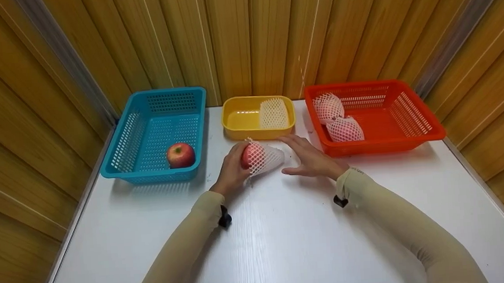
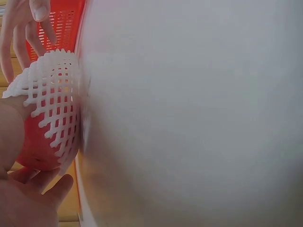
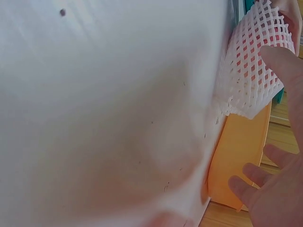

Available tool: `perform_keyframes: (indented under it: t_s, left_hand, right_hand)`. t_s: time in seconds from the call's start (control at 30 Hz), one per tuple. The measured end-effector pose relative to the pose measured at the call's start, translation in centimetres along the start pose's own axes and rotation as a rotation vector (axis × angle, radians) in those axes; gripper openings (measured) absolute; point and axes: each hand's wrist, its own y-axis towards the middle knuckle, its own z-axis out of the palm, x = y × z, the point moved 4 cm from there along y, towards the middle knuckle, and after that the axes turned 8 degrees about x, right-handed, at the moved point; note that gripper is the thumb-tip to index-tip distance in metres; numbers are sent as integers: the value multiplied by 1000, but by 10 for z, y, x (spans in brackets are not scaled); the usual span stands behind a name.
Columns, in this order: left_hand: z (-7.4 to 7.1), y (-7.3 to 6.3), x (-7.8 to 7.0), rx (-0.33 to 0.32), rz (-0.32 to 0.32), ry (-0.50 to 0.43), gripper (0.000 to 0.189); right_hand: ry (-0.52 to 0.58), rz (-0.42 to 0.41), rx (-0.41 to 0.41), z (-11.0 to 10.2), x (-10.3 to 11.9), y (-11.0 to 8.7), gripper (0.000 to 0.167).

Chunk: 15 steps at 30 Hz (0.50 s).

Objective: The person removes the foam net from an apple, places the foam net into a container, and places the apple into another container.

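At the table's middle my left hand (image 1: 232, 169) grips a red apple (image 1: 246, 158), its thumb and fingers round the fruit's left side. A white foam net (image 1: 265, 157) covers much of the apple, and its narrower end points right. In the left wrist view the apple (image 2: 40, 146) shows bare at the end near my fingers. To the right, my right hand (image 1: 310, 157) holds nothing, its thumb and fingers spread around the net's free end. In the right wrist view the thumb overlaps the net (image 3: 251, 61); I cannot tell whether it touches.
A blue basket (image 1: 156, 174) at left holds one bare apple (image 1: 180, 155). Behind my hands stands a yellow box (image 1: 242, 132) with a flat foam net (image 1: 273, 113) in it. The red basket (image 1: 394, 144) at right holds two netted apples (image 1: 344, 129). Wooden panels (image 1: 249, 39) enclose the table.
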Motion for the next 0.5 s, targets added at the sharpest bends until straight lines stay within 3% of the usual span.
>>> perform_keyframes:
  t_s: [0.33,0.5]
  left_hand:
    - [-1,0,0,-11,15,1,80]
    - [1,0,2,-2,-21,-19,82]
  right_hand:
    - [9,-4,-16,-1,0,5,98]
    - [33,-37,-14,-3,1,10,95]
